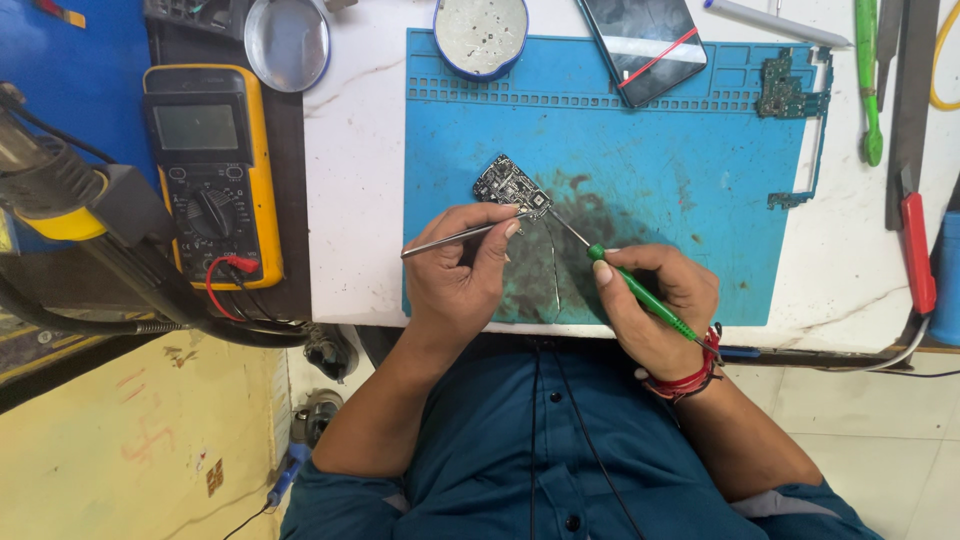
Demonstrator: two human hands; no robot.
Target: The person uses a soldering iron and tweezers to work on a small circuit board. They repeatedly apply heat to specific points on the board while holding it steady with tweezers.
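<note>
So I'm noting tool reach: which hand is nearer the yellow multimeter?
Left. The left hand, holding tweezers, is on the multimeter side; the right hand, holding the green tool, is farther off.

White marble-look surface [360, 180] with faint brown veins, evenly and brightly lit. Pale tiled floor [880, 440] down at the right, worn yellow floor [120, 450] at the left, blue panel [70, 70] up in the corner.

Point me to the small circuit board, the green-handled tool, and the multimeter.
small circuit board [511, 186], head view, middle of its dark populated face.
green-handled tool [640, 294], head view, on the green handle held in the right hand.
multimeter [212, 214], head view, on its round dial.
</note>
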